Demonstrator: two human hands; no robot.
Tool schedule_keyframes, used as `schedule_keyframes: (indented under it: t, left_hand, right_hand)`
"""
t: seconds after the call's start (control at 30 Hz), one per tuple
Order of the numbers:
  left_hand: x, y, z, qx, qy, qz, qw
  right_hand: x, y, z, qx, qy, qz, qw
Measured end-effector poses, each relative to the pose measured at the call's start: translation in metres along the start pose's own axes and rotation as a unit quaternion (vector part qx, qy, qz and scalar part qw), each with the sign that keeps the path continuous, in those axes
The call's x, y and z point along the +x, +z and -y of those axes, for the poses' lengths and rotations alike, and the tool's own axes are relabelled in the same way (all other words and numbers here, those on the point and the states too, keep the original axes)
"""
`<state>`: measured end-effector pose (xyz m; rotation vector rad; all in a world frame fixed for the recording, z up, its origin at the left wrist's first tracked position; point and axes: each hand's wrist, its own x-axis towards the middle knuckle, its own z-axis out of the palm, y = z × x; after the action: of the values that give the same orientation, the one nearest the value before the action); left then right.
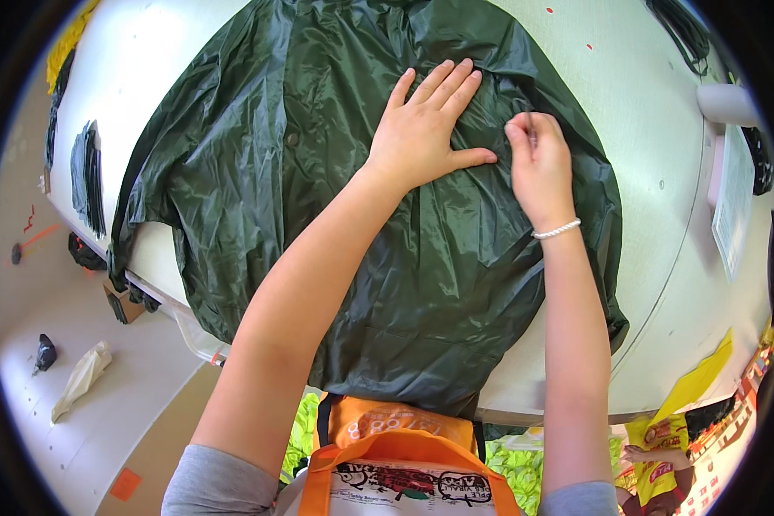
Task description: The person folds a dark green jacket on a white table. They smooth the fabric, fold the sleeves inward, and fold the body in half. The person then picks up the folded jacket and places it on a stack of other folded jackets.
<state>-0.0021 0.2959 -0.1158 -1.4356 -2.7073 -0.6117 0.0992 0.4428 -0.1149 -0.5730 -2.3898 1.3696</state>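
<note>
A shiny dark green raincoat (pixel 353 249) is spread over a white table, its lower edge hanging over the near side. My left hand (pixel 426 125) lies flat on its upper middle with fingers spread, pressing the cloth and holding nothing. Just to the right, my right hand (pixel 542 159) is closed in a pinch, with a dark bit of the raincoat showing between thumb and fingers. Creases run through the cloth around both hands. A small round snap (pixel 291 138) shows on the front strip left of my hands.
A stack of folded dark pieces (pixel 87 179) lies on the white table (pixel 654 155) at left. At right are a clear plastic sheet (pixel 733 202) and a grey-white cylinder (pixel 726 104). Bright yellow-green material (pixel 516 460) sits below the near edge. Another person's hand (pixel 654 453) shows lower right.
</note>
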Motion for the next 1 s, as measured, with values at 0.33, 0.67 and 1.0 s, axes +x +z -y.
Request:
schedule_keyframes:
  t: [0.33, 0.67, 1.0]
  left_hand:
    - [0.015, 0.001, -0.033, -0.135, -0.099, -0.051, 0.985]
    - [0.039, -0.019, -0.012, -0.300, -0.131, 0.022, 0.945]
    - [0.040, -0.025, -0.010, -0.177, 0.025, 0.052, 0.982]
  right_hand:
    - [0.006, -0.003, -0.001, 0.179, 0.101, 0.015, 0.979]
    - [-0.016, -0.027, 0.025, -0.045, 0.033, 0.003, 0.998]
    - [-0.020, -0.035, 0.021, -0.060, 0.056, -0.015, 0.997]
